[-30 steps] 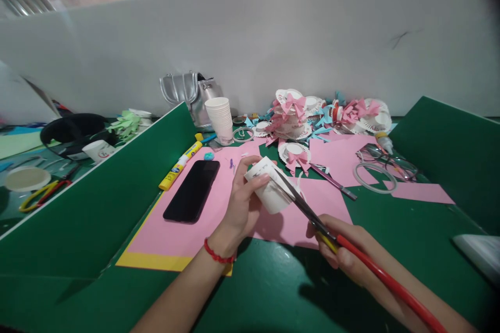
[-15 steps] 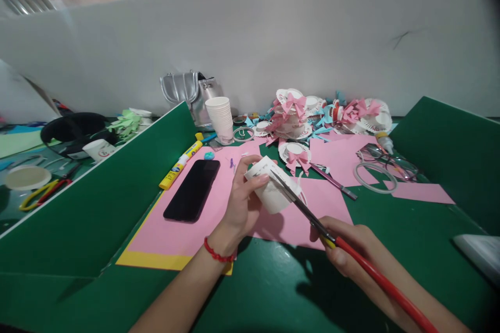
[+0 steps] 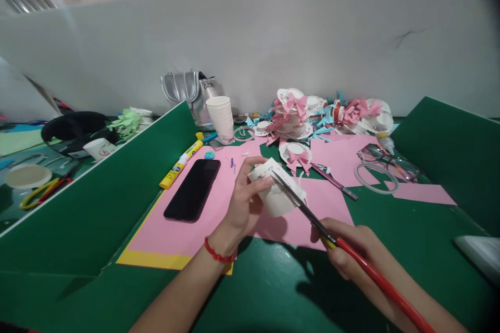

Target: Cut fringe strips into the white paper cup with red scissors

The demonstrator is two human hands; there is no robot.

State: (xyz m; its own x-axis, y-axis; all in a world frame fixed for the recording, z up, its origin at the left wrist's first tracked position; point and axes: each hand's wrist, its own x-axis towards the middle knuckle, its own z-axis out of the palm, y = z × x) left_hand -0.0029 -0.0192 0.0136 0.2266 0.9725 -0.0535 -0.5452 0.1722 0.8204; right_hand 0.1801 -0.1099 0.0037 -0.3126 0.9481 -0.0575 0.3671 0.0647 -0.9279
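My left hand (image 3: 246,192), with a red bracelet at its wrist, is closed around a white paper cup (image 3: 278,205), thumb on the near face and fingers behind. The cup is tilted, and a thin cut strip curls off its right side. In my right hand (image 3: 344,247) is a pair of scissors (image 3: 312,218) with a red handle and a bit of yellow. Their dark blades lie against the cup, the tips close to my left thumb. Whether the blades are fully closed is hard to see. Pink paper (image 3: 328,203) lies beneath the cup.
A black phone (image 3: 192,190) and a yellow glue stick (image 3: 182,164) lie to the left. Behind stand stacked paper cups (image 3: 221,119) and a silver bag (image 3: 187,91). Bow-trimmed paper hats (image 3: 296,156) fill the back. Green dividers (image 3: 461,161) rise at both sides; a tape ring (image 3: 377,178) lies right.
The cup has tipped slightly in my left hand and sits a little lower and to the right. Both hands keep nearly the same place and hold.
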